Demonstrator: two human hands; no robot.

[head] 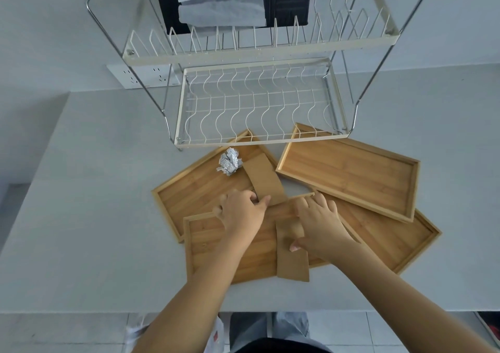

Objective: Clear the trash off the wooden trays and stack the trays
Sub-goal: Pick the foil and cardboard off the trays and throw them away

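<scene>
Here, left hand [240,212] pinches a cardboard strip [266,179] (left tray [189,190]); right hand [319,225] grips another strip [292,255].

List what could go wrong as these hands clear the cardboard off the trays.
1. The paper ball sits at the left tray's far rim; jolting that tray could roll it onto the counter.
2. The near strip overhangs the front tray's edge and could slide off toward the floor.
3. The trays overlap, so the right hand pulling a strip may shift the right tray resting on top.
</scene>
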